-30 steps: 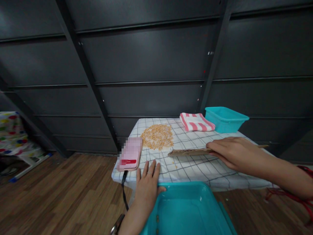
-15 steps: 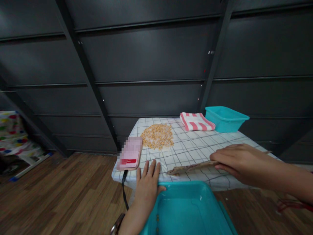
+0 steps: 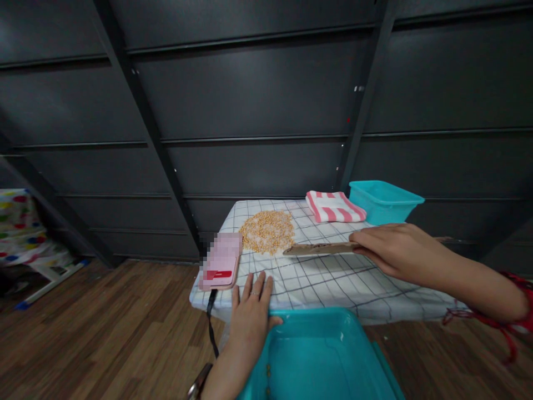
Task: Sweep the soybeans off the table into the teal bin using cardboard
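A strip of cardboard is pinched in my right hand, held above the checked tablecloth with its left tip near the pile of yellow soybeans or corn kernels. I cannot tell which grain it is; white powder or crystals are mixed through it. My left hand lies open at the table's front edge, fingers spread on the cloth. Its thumb touches the rim of the large teal basin below the edge. A few small yellow pieces lie inside the basin's left side.
A pink phone, partly pixelated, lies on the table's left with a black strap hanging down. Farther back are a folded pink-and-white striped towel and a smaller teal bin. A dark panelled wall stands behind the table.
My right hand has moved the cardboard away from me, from near the front edge toward the pile. My left hand has stayed in place, and the pile looks unchanged.
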Demonstrator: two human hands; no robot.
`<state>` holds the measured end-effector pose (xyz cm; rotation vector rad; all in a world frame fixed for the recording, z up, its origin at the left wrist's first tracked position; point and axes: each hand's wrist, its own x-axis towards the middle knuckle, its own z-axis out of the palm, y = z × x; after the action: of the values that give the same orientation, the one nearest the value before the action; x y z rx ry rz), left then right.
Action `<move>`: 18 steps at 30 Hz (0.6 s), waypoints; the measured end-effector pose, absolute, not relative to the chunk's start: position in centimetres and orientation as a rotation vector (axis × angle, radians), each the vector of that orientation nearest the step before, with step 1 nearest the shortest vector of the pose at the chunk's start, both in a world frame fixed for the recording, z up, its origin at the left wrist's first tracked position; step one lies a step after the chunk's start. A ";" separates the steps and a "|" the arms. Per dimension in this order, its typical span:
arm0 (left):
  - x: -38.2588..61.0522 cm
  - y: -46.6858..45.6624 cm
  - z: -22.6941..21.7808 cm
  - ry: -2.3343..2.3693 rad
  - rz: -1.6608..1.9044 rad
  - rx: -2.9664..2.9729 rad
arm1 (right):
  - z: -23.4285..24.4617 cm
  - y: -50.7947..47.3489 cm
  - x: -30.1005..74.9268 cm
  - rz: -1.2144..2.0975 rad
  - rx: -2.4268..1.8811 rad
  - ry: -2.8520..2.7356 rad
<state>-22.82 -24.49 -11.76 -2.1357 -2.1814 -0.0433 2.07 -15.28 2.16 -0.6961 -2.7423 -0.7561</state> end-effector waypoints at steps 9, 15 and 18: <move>-23.0 -24.5 -12.0 -2.163 -0.062 -2.130 | 1.4 -11.4 0.0 -0.904 -0.936 -2.727; -22.9 -24.5 -12.0 -2.184 -0.048 -2.139 | 0.7 -11.4 0.6 -0.728 -0.913 -2.753; -22.9 -24.5 -11.9 -2.191 -0.076 -2.144 | 0.9 -11.6 0.9 -0.753 -0.967 -2.753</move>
<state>-22.88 -24.53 -11.85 -2.1441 -2.1910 -0.0759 0.86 -11.56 0.88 -0.9665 -2.7535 -0.7527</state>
